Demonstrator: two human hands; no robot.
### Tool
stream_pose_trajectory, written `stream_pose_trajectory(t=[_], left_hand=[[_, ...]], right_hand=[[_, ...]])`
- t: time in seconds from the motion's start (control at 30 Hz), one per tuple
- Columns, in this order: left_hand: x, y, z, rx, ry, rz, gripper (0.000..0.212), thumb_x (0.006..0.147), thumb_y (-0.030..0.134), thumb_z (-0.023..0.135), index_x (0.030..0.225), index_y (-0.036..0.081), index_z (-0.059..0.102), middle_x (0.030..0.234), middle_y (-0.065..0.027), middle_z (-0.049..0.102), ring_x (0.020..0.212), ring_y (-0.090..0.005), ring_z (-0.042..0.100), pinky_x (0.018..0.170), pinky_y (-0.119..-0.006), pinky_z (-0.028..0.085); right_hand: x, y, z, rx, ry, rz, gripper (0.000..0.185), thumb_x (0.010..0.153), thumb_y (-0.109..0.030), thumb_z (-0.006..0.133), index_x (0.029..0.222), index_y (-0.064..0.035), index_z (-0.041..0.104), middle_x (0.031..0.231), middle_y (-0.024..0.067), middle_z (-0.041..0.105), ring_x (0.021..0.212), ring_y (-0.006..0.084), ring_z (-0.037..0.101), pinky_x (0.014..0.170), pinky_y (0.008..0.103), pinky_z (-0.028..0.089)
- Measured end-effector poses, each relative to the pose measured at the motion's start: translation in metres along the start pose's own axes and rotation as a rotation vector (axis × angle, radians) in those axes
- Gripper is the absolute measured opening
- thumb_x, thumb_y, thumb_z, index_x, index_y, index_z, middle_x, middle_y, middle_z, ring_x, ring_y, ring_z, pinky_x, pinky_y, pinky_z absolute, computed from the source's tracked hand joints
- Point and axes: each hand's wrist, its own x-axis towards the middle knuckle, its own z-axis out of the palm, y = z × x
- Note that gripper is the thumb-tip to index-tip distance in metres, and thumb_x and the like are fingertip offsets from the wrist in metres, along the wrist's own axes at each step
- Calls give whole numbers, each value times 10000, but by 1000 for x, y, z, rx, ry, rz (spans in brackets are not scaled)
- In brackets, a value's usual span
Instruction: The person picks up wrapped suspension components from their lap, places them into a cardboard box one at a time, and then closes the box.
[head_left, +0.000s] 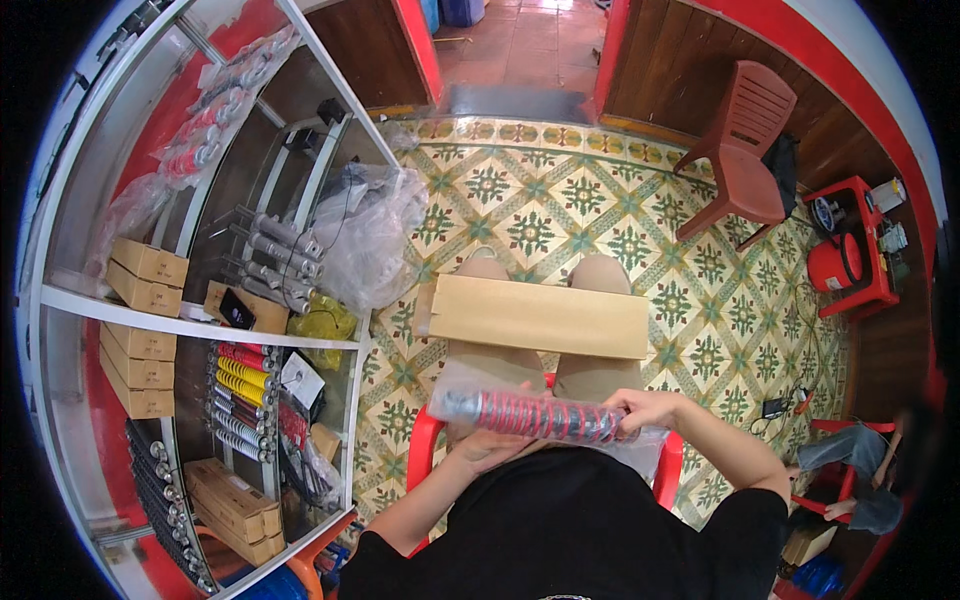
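A shock absorber with a red coil spring (536, 417), wrapped in clear plastic, lies across in front of my torso. My right hand (646, 415) grips its right end through the wrap. Beneath its middle is my left hand (495, 444), palm against the plastic, supporting it, with part of the fingers hidden behind the shock absorber. Beyond both hands, a long brown cardboard box (538, 316) rests across my thighs; its top face shows no opening from here.
At the left, a glass display cabinet (202, 322) holds shock absorbers, small boxes and plastic bags. A reddish-brown plastic chair (742, 157) stands at the upper right, near a red stool (862, 300) with a red bucket (834, 262). Another person's legs (847, 454) show at the right edge.
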Motion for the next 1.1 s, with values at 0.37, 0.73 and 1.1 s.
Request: stream_pose_trajectory(t=[0.37,0.73,1.1], left_hand=[[-24,-42,-63,-221,409,233,467,945,7,565,1398,47,462,1411,-123,543,1297,-288,542,1161,-439,407],[-24,-25,-29,-86,701,137,334,1024,23,458,1357,-2,466,1379,-165,541,1307,-311,534,1078,-404,495],[-26,11,0,100,780,45,310,1050,74,420,1335,-44,447,1332,-207,566,1245,-356,582,1020,-433,535]], right_hand=[[66,5,-43,-229,-140,48,411,744,-141,662,1116,30,633,914,-9,644,842,71,569,747,253,474],[34,7,-3,-702,310,-269,595,771,-253,684,1289,-7,526,1061,189,679,960,343,668,861,424,521],[-4,39,58,-1431,1006,-618,437,724,-156,757,1136,-85,628,1163,108,597,1147,284,578,1012,483,423]])
